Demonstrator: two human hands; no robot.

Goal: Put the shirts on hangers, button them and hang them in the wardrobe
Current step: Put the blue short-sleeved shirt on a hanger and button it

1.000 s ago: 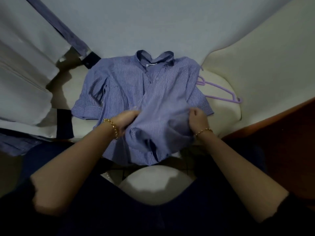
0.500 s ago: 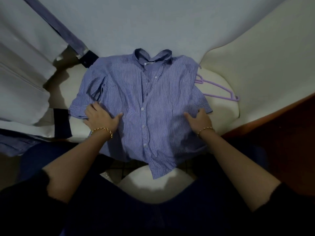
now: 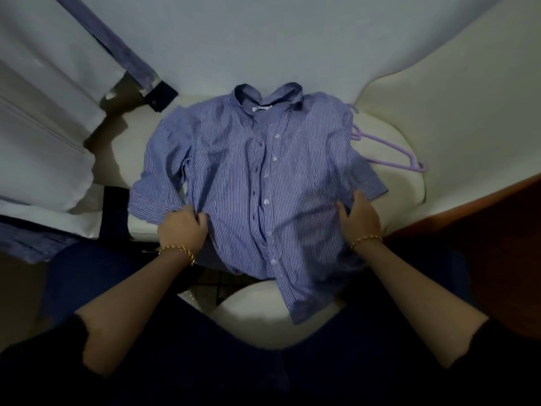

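Progress looks early: the blue striped shirt lies spread front-up on a cream cushioned seat, collar away from the person, and it is on no hanger yet. Its placket appears closed along the row of white buttons, though the dim light leaves it unclear whether each one is fastened. By my reading, inserting a hanger, checking the buttons and carrying the shirt to the wardrobe all remain; no wardrobe can be made out here.

At the far left, pale fabric hangs beside the seat. The left hand is curled closed, pinching the shirt's side seam just below the left sleeve cuff, wrist bent down and forearm reaching in from the lower left, a gold bracelet at the wrist. Across the shirt, the right hand rests on the opposite side of the cloth below the right sleeve, thumb spread and fingers wrapped at the edge; it seems to grasp the fabric, but how firmly I cannot tell. Beyond it, a lilac plastic hanger lies on the seat, partly tucked under the shirt's right shoulder, touched by neither hand.
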